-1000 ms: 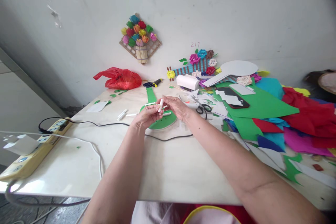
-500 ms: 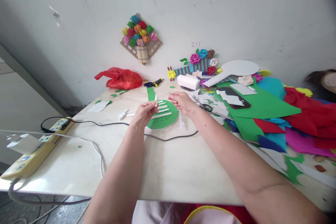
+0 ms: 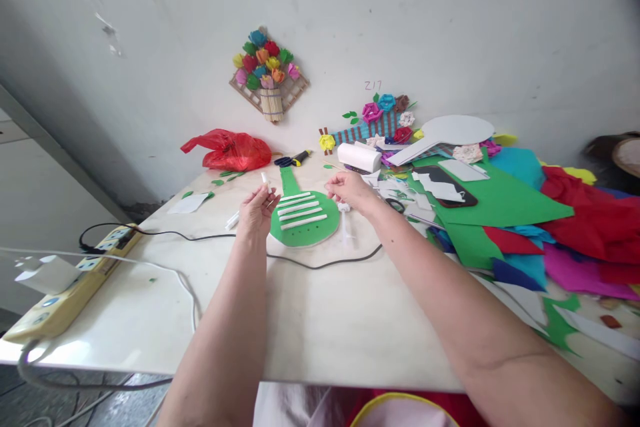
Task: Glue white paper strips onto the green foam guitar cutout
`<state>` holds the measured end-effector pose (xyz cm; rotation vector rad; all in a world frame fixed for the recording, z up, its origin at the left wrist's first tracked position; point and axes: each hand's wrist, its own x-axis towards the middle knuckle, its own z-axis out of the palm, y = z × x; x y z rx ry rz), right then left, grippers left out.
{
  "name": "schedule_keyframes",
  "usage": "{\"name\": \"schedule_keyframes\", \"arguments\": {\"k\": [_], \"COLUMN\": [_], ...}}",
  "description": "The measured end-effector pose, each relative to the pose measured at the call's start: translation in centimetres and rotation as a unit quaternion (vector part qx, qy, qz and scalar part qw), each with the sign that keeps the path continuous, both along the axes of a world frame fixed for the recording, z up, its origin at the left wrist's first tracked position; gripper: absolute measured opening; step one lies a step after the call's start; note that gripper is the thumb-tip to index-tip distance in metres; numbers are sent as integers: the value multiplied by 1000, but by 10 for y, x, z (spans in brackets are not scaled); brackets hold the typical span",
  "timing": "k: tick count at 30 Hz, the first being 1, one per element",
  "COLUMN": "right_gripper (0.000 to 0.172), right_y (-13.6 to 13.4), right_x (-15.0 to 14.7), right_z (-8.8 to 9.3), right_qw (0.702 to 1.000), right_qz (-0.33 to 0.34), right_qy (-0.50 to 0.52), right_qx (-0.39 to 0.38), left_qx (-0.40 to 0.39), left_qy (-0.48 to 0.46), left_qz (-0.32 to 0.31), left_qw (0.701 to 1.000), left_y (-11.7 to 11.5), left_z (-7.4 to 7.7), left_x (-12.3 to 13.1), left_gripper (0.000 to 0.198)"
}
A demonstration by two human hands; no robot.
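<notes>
A green paddle-shaped board [image 3: 313,235], round with a narrow handle, lies flat on the table between my hands. Several white rolled-paper strips [image 3: 303,221] run across it in rows, with a line of dark dots below them. My left hand [image 3: 256,208] is at the board's left side, its fingers pinched on a short white paper roll [image 3: 265,180] that points upward. Over the board's right edge is my right hand [image 3: 346,188], fingers pressed together; whatever is between them is too small to make out. A glue gun with a whitish, see-through body [image 3: 346,227] seems to lie below it.
Black cable [image 3: 320,267] crosses the table below the board. A power strip [image 3: 75,287] lies at left, a red plastic bag [image 3: 235,150] and scissors [image 3: 286,161] at the back. Coloured paper [image 3: 505,207], a phone [image 3: 443,181] and white scraps crowd the right side.
My left hand has moved left off the board with the white paper roll, uncovering the strips' left ends. My right hand has shifted slightly, fingers still together.
</notes>
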<state>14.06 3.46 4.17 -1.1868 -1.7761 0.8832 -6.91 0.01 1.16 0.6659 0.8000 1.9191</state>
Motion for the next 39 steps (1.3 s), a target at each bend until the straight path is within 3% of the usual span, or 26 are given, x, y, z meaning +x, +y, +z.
{"name": "schedule_keyframes", "arguments": {"k": [2, 6, 14, 22, 27, 31, 35, 39], "right_gripper": [9, 19, 41, 36, 33, 31, 31, 32], "right_y": [1, -1, -14, 3, 2, -9, -21, -23], "right_x": [-1, -3, -8, -29, -49, -82, -123, -156], "right_z": [-4, -9, -9, -19, -8, -7, -14, -21], "right_qw": [991, 944, 865, 825, 837, 852, 838, 827], "right_qz": [-27, -44, -10, -15, -21, 70, 155, 174], "right_qy": [-120, -309, -476, -544, -509, -455, -439, -451], "right_qx": [47, 109, 158, 151, 200, 251, 285, 288], "left_qx": [-2, -4, -55, -49, -59, -117, -149, -148], "left_qy": [-7, -14, 39, 51, 21, 19, 55, 79], "left_qz": [16, 68, 104, 79, 123, 185, 248, 282], "left_qw": [1000, 998, 992, 994, 990, 976, 956, 945], "left_y": [0, -1, 1, 4, 1, -1, -5, -13], "left_z": [2, 3, -7, -14, -5, 4, 5, 0], "left_x": [-2, -11, -19, -11, -21, -38, -55, -69], "left_gripper": [9, 13, 19, 18, 16, 17, 16, 17]}}
